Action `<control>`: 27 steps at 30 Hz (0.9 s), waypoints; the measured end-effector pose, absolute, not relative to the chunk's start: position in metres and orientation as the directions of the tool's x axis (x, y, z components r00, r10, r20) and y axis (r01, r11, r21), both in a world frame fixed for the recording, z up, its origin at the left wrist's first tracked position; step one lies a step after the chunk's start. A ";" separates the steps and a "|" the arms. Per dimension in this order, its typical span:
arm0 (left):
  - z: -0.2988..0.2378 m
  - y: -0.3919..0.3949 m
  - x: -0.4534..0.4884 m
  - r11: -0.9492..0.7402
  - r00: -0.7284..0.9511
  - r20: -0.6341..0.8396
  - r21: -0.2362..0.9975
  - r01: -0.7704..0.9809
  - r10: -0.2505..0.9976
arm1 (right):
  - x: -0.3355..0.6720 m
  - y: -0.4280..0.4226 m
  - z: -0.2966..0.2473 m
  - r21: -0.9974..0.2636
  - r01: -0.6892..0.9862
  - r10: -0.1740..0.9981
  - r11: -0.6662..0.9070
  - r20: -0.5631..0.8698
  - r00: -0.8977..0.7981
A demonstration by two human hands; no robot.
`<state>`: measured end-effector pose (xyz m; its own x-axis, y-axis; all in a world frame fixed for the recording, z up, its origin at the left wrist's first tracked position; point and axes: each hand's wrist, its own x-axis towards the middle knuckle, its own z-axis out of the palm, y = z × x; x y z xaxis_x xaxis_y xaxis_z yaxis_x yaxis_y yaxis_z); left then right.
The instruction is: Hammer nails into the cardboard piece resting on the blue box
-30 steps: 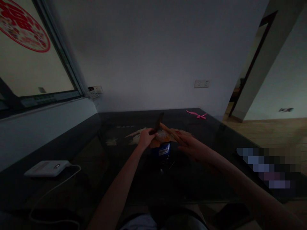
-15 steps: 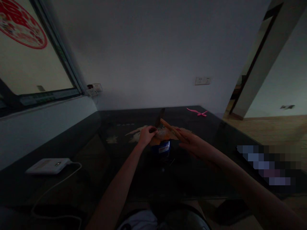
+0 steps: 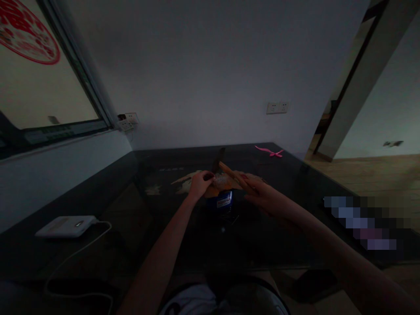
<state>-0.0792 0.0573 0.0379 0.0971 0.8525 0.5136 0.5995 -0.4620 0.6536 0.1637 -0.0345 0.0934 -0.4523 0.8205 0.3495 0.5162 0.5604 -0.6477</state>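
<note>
keeping right grip (image 3: 264,193) clamped on hammer (image 3: 231,172), left grip (image 3: 199,183) unclear, both hardly moved

One cam, on the wearer's head: looks forward and down over the dark table (image 3: 262,245) to the wall (image 3: 197,74) behind it. Wide view: window (image 3: 49,96) far left, floor (image 3: 377,175) far right, lap (image 3: 193,302) at bottom edge. Left hand (image 3: 199,183) and right hand (image 3: 265,194) sit near mid-frame; dim, so detail there's probably unreliable.

Tool handle (image 3: 232,172) is brn, head (image 3: 218,160) dk, pkt (image 3: 213,203) blue w/ pale label (image 3: 224,202), tbl (image 3: 249,247) blk.
</note>
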 end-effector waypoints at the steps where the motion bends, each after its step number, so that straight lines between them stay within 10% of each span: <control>1: 0.038 0.057 -0.079 -0.450 0.086 0.509 0.654 0.608 0.856 | 0.164 -0.034 0.093 -0.653 0.507 0.817 0.564 0.351 -0.457; 12: 0.035 0.060 -0.080 -0.474 0.109 0.511 0.670 0.571 0.853 | 0.162 -0.042 0.101 -0.744 0.466 0.861 0.478 0.294 -0.414; 18: 0.036 0.059 -0.080 -0.523 0.131 0.562 0.626 0.579 0.817 | 0.158 -0.035 0.076 -0.969 0.122 0.913 0.213 0.153 -0.377; 27: 0.053 0.034 -0.084 -0.607 0.082 0.694 0.560 0.563 0.716 | 0.168 -0.016 0.036 -0.918 -0.352 0.910 0.182 0.293 -0.293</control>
